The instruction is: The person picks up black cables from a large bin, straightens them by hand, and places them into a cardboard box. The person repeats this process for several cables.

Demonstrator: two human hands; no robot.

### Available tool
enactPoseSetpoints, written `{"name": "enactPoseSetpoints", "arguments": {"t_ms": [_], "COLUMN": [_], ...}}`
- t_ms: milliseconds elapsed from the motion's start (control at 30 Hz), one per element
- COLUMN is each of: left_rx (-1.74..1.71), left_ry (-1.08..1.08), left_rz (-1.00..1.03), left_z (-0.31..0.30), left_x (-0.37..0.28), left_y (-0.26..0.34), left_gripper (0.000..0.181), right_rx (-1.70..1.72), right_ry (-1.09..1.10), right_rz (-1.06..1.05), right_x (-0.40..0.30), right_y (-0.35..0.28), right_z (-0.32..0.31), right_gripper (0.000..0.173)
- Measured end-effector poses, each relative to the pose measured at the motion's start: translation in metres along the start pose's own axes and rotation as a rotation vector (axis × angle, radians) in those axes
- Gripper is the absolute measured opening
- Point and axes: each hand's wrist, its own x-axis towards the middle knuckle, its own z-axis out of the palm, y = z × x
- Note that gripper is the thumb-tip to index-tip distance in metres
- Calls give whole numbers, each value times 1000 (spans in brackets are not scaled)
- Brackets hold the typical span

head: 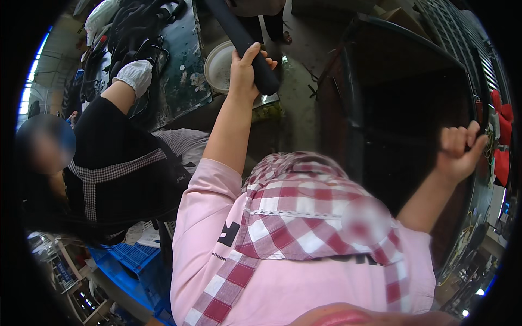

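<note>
My left hand (244, 67) is wrapped around a thick, matte black tube (267, 77) with a rounded lower end, perhaps foam or rubber. Its upper part runs out of the picture at the top. Beneath the tube, a round whitish tub or lid (218, 67) lies beside the corner of a dark green worktable (183, 87). Off to the right, my right hand (458, 153) has curled fingers at the side of a large dark bin or cart (412, 61). A dark strip passes near its thumb and forefinger; whether they grip it is unclear.
At left a co-worker in black (118, 163) reaches a white-cuffed arm (134, 77) over black tubular parts (134, 24) heaped on the worktable. Another person's legs (273, 28) stand ahead. Blue plastic crates (126, 261) sit behind the co-worker. Red items (503, 142) hang at far right.
</note>
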Motion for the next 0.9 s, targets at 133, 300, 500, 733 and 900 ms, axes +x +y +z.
{"name": "enactPoseSetpoints", "arguments": {"t_ms": [133,300,500,733,900], "left_rx": [93,-69,-134,44,294], "left_ry": [-99,-13,-17,31,-26], "left_rz": [-45,-39,15,214,200], "left_z": [2,25,35,25,32], "left_x": [12,-1,-17,-19,-43], "left_y": [-14,-8,6,6,-28], "left_gripper": [24,24,28,59,37], "right_rx": [135,290,373,306,314], "right_ry": [-81,-95,-108,-12,-184], "right_rz": [-62,-63,-73,-79,-51], "right_x": [-16,-24,-10,4,12], "right_y": [-60,-68,-52,-16,-4], "right_z": [-9,-12,-9,9,36], "right_gripper": [34,32,32,32,30]}}
